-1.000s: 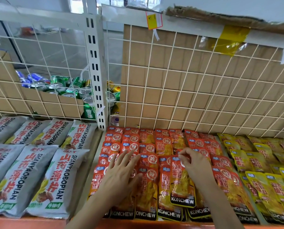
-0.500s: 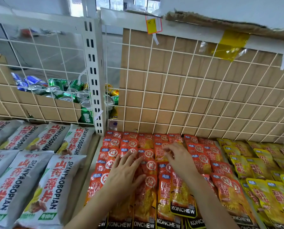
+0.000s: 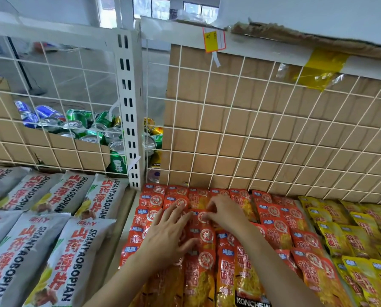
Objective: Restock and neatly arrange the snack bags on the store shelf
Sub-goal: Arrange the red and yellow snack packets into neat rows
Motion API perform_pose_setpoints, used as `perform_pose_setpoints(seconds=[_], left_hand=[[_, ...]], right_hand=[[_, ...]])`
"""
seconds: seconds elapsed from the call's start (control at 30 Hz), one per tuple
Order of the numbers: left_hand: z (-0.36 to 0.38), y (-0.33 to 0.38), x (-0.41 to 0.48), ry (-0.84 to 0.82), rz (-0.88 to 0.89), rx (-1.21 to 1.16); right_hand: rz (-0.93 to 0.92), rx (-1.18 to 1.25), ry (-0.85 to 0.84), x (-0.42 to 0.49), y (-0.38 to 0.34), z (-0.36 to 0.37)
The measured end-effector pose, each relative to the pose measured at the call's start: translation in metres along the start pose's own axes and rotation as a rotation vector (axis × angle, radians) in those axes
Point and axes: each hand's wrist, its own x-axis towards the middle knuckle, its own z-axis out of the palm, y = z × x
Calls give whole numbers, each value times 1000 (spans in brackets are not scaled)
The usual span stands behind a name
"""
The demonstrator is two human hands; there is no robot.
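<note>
Red snack bags (image 3: 273, 229) lie flat in overlapping rows on the middle of the shelf (image 3: 116, 238), between grey bags (image 3: 67, 262) on the left and yellow bags (image 3: 362, 273) on the right. The left hand (image 3: 167, 238) presses flat on the red rows with fingers spread. Just beside it, the right hand (image 3: 226, 214) curls its fingers and pinches the top edge of one bag. Each bag's long axis runs front to back, top pointing toward the wire grid (image 3: 251, 140).
</note>
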Motion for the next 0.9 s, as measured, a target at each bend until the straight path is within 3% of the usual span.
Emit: perform_pose_setpoints(seconds=[0.23, 0.33, 0.9], left_hand=[[5, -6, 5, -15, 3, 1], [4, -6, 6, -21, 4, 6], [4, -4, 5, -8, 0, 2]], right_hand=[[116, 251, 60, 23, 7, 0], [156, 269, 112, 33, 9, 1], [136, 299, 60, 42, 9, 9]])
